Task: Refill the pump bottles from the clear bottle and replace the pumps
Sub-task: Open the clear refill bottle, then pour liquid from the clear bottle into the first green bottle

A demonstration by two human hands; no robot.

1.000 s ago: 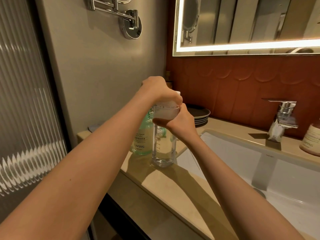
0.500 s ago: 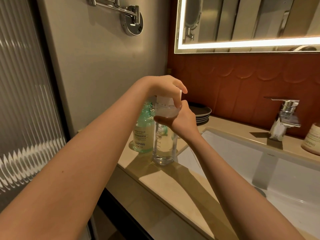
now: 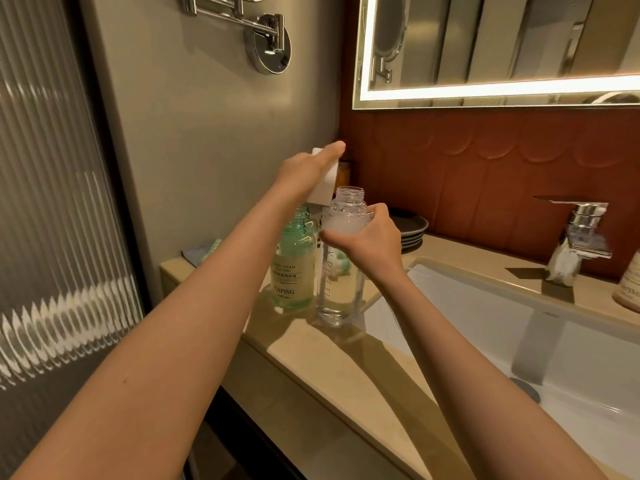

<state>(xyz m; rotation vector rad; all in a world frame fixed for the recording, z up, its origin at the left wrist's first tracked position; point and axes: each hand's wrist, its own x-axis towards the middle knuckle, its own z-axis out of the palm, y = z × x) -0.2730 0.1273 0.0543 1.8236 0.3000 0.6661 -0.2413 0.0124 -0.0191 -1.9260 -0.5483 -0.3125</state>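
Observation:
A tall clear bottle (image 3: 337, 289) stands upright on the beige counter (image 3: 332, 368) by the sink's left corner, its threaded neck uncovered. My right hand (image 3: 367, 242) grips its shoulder. My left hand (image 3: 304, 171) holds the bottle's white cap (image 3: 323, 188) lifted up and to the left of the neck, index finger stretched out. Just left of the clear bottle stands a green pump bottle (image 3: 294, 268) labelled YAPING, with no pump on its open neck.
A white sink (image 3: 519, 341) fills the right side, with a chrome tap (image 3: 581, 233) behind it. Dark stacked plates (image 3: 412, 228) sit behind the bottles. Another labelled bottle (image 3: 630, 289) stands at the right edge. A small green-and-grey item (image 3: 204, 252) lies at the counter's far left.
My left hand has lifted the white cap off the clear bottle and moved it up and left. The bottle's neck now shows bare. My right hand keeps its grip.

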